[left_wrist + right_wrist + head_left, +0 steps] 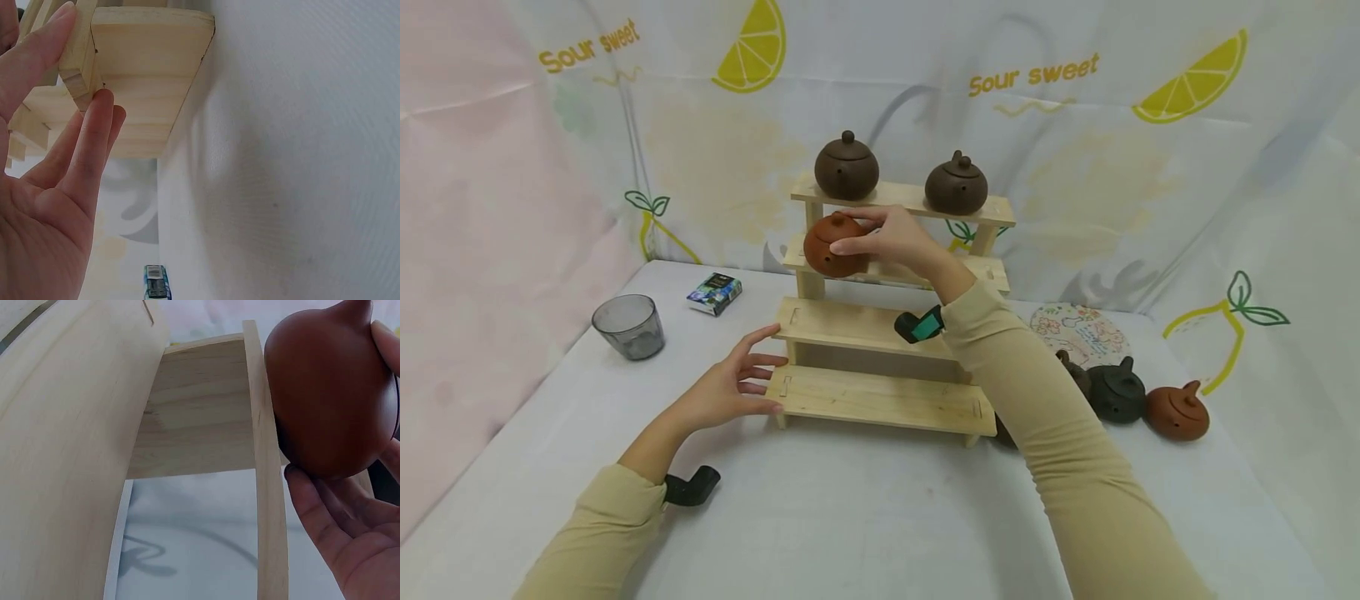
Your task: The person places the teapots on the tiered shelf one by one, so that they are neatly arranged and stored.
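My right hand point(898, 242) holds a reddish-brown clay teapot point(833, 247) at the left end of the stand's second-highest shelf. In the right wrist view the round teapot point(328, 394) is beside a shelf edge, fingertips under it and the thumb at its side. Whether it bears on the board, I cannot tell. My left hand point(730, 387) holds the left end of the stepped wooden stand point(880, 400). Close up, the thumb and fingers of that left hand point(56, 200) lie on different sides of a board's end. Two dark brown teapots, one left point(846, 171) and one right point(957, 187), sit on the top shelf.
Right of the stand, a black teapot point(1117, 393) and another reddish teapot point(1177, 412) stand near a floral round mat point(1078, 333); my sleeve partly hides others. At the left are a grey glass cup point(630, 327) and a small box point(715, 294). A printed curtain point(880, 50) hangs behind.
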Demonstrator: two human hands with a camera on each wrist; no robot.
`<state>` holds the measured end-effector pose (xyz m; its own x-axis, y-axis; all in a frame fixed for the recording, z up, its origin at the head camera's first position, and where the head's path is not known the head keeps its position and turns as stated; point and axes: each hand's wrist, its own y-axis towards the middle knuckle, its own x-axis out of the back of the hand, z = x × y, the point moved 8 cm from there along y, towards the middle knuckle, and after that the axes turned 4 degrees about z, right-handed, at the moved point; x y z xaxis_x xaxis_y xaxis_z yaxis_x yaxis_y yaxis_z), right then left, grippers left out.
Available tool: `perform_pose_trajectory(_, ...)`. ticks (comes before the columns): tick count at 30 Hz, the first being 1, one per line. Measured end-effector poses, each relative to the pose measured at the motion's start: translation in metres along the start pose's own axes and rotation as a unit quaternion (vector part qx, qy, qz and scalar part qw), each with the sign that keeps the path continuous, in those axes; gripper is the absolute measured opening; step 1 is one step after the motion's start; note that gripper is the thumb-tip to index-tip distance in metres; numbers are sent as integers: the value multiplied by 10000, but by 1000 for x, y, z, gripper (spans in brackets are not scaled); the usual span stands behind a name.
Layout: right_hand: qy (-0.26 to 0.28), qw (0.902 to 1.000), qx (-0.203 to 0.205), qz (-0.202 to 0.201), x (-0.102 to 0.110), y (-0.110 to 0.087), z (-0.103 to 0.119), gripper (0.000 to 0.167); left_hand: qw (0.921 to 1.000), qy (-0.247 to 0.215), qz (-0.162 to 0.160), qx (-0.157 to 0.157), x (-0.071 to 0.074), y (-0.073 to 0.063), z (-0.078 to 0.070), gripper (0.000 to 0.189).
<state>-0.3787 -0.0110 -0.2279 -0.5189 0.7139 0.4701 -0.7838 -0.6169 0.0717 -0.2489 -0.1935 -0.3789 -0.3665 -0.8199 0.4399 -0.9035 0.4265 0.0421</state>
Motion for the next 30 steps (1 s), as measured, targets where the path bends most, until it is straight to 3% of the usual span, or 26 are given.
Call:
perform_pose_trajectory(7, -111, 9996, -65, -248, 1, 3, -2, 60, 10000, 21, 0, 14, -1, 1, 0, 104)
perform_pose_trajectory(15, 180, 9990, 125, -391, 3, -4, -3, 58, 10000, 44, -8, -12, -1, 1, 0, 104)
perform_pose_trajectory(30, 504, 9948, 632, -617, 17, -49, -2, 54, 10000, 38, 8, 31, 0, 1, 1, 105)
